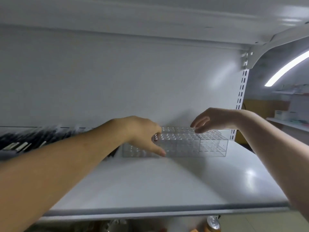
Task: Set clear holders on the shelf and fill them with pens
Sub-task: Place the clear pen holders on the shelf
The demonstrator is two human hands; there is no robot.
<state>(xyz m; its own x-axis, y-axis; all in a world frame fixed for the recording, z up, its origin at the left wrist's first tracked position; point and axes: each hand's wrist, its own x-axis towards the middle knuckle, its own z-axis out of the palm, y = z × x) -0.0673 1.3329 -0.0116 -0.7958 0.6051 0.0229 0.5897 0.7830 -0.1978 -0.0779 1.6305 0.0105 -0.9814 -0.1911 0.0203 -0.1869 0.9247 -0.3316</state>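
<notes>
Clear plastic holders with rows of holes stand near the back of the white shelf (167, 181). My left hand (142, 133) grips the left part of the front holder (184, 145), fingers curled over its top and thumb pressed on its front face. A second clear holder (215, 145) adjoins it on the right. My right hand (215, 119) hovers over the back row of holders (177, 129), relaxed fingertips touching the top edge. A blurred mass of dark pens (25, 141) stands at the left of the shelf.
The shelf's white back panel (117, 81) rises right behind the holders, and another shelf hangs overhead. A slotted upright (241, 91) marks the right end. A can top (213, 222) shows below the shelf's front lip. More shelving lies blurred at far right.
</notes>
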